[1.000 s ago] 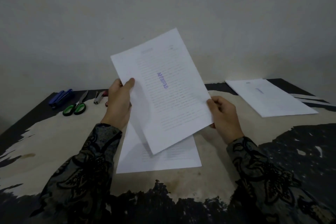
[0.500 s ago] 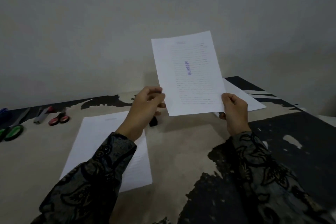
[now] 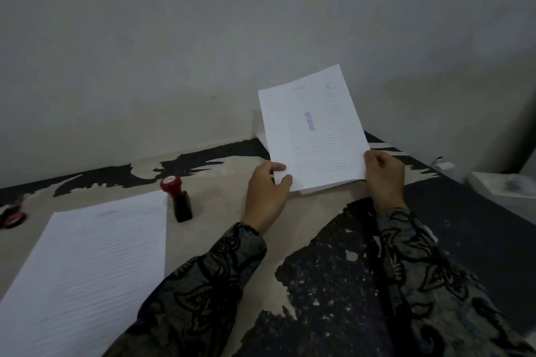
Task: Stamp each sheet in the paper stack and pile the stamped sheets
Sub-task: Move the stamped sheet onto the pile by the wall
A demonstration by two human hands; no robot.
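Both lower corners of the stamped sheet are pinched. At the left corner the paper is caught between the thumb and the curled fingers of the left hand; at the right corner it is held by the thumb of the right hand, which lies on the face of the paper, while the other fingers are hidden behind it. The fingers of both hands are kept close together, not spread.

The sheet is held with its far edge raised toward the wall and its near edge low, just over the pile of stamped sheets, whose edges can be seen beneath it. A grip at two corners seems chosen so that the sheet can be squared with the pile before it is released. The blue mark faces up, so it can be checked.

The stamp is left standing between the pile and the unstamped stack, which lies flat at the left, well apart from the hands. Probably it is kept there to be near for the following sheet.
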